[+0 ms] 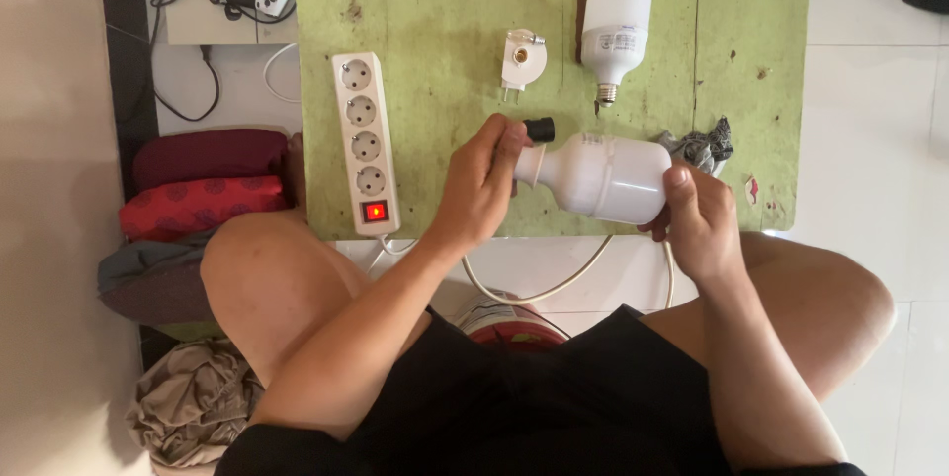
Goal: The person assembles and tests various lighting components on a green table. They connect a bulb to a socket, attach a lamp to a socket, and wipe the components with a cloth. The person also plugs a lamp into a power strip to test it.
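While the right hand (698, 221) wraps around the wide end of a white bulb (603, 177) lying sideways above the table's near edge, the left hand (481, 182) pinches closed on the black fitting (541, 128) at the bulb's neck. Both grips are shut on the same piece, one at each end. Left of the left hand lies a white power strip (365, 143) with its red switch lit. Beyond the bulb, further from the person, a white socket adapter (522, 62) and a second bulb (613, 36) rest on the green table (435, 1). A grey cloth (700, 147) sits just past the right fingers.
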